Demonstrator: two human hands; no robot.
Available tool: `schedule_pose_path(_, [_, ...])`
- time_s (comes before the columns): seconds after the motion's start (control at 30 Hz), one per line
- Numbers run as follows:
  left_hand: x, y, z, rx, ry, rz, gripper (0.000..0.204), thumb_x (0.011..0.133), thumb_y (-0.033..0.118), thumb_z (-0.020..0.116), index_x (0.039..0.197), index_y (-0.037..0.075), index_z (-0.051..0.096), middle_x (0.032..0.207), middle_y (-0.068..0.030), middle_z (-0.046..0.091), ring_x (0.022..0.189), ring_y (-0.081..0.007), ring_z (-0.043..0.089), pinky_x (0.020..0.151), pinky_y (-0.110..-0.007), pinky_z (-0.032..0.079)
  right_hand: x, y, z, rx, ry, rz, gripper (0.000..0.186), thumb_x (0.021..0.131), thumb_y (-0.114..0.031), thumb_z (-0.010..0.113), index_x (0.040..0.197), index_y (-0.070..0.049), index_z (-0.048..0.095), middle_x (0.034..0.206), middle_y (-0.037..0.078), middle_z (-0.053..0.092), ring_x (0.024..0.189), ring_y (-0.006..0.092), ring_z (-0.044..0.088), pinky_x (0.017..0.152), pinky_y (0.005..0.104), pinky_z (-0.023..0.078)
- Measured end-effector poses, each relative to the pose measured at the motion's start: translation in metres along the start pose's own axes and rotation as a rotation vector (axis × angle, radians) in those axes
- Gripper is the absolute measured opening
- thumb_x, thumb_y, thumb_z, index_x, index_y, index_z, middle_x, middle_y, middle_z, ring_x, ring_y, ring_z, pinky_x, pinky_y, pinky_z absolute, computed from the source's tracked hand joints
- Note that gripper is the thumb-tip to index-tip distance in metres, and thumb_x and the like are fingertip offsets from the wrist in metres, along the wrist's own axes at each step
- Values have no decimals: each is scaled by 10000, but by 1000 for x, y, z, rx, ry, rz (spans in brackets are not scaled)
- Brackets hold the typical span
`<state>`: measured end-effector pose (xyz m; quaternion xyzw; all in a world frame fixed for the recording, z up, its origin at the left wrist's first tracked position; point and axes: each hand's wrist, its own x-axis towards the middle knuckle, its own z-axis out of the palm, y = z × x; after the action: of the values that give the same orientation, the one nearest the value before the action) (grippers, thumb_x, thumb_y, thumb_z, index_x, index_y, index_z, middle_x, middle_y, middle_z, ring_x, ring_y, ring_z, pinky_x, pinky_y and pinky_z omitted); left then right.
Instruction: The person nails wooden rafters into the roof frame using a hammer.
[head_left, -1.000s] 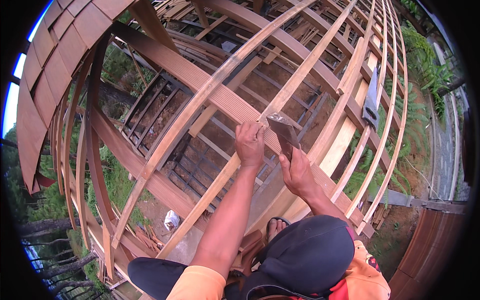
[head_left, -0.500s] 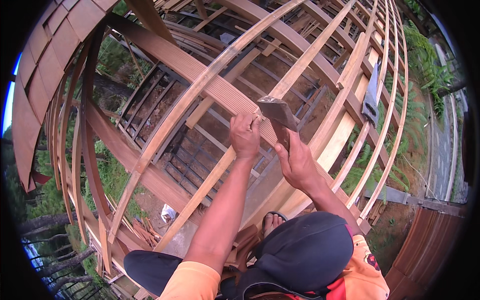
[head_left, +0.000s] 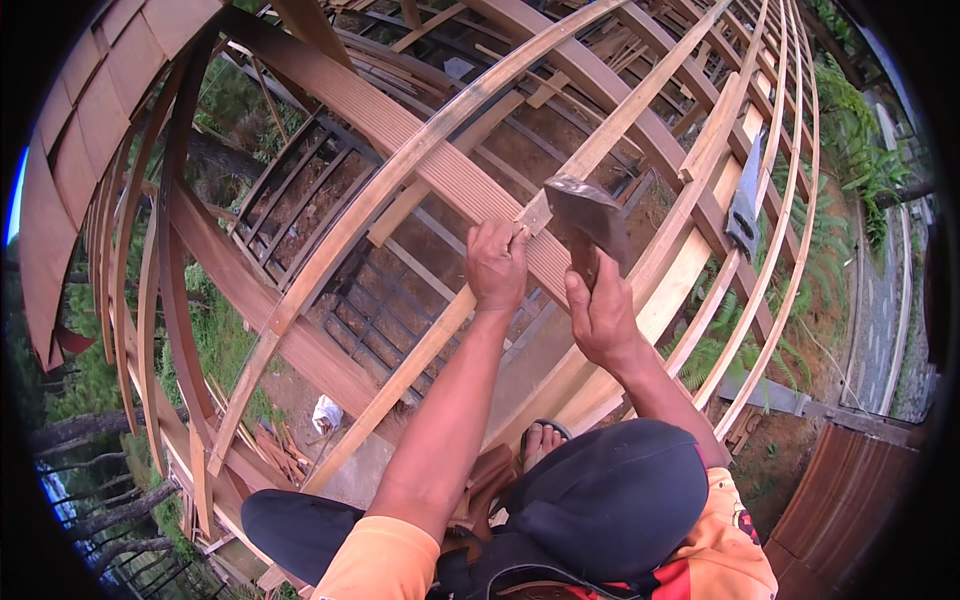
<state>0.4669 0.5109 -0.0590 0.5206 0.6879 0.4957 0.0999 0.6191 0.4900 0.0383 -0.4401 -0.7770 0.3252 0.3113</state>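
My left hand (head_left: pixel 495 260) is closed in a pinch at the junction of a thin wooden batten (head_left: pixel 610 130) and a wide grooved beam (head_left: pixel 470 185); what its fingertips hold is too small to make out. My right hand (head_left: pixel 600 320), just right of it, grips a dark, motion-blurred hatchet-like tool (head_left: pixel 590 220) by its handle, the broad metal head beside and above my left fingertips. My forearms reach up from the lower edge, past my dark-clad knees and a sandalled foot.
A curved timber lattice (head_left: pixel 420 140) surrounds me over bare ground and a dark metal grid (head_left: pixel 370 325) below. A handsaw (head_left: pixel 743 200) rests on the right battens. Wooden shingles (head_left: pixel 90 130) cover the upper left. A white bundle (head_left: pixel 327 412) lies below, with rusty sheeting (head_left: pixel 840 500) lower right.
The tool in my right hand has shifted rightward, away from my left fingertips, and is now blurred. The surrounding frame sits slightly higher in the view. My left hand keeps its pinch.
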Motion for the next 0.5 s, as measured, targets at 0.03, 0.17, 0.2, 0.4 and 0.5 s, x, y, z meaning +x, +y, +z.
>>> schedule_pose_path(0.03, [4,4,1,7,4,22,75,807,93,735,813,61,667,858,-72,668,830,-279,617,789,-386,459,0,6,2,-90,-96,103,326,1020,-166,492,1255,34,387,903,317,641,825,483,651,704,485,500])
schedule_pose_path(0.17, [5,-1,1,9,27,40,76,816,109,730,815,53,679,844,-79,668,835,-284,622,769,-392,467,12,-7,-11,-56,-227,271,380,1002,-146,511,1308,27,367,972,377,621,967,577,576,795,547,464])
schedule_pose_path(0.2, [-2,0,0,-4,27,19,80,816,115,730,817,50,684,840,-82,669,836,-284,622,762,-394,470,10,-20,-12,-15,-47,35,359,1001,-131,517,1287,38,381,974,351,635,954,555,599,778,529,482])
schedule_pose_path(0.4, [-1,0,-1,-29,13,0,76,809,111,731,828,50,690,830,-83,667,835,-295,617,758,-387,479,-1,-20,-7,140,61,-108,365,971,-69,552,1279,59,405,1013,343,589,928,551,584,763,539,491])
schedule_pose_path(0.5, [-2,-8,-1,-20,18,31,77,794,81,722,857,50,690,864,-87,670,847,-297,617,776,-399,484,8,-3,0,-184,-325,236,300,997,-134,516,1200,58,406,943,357,606,922,562,582,748,560,481])
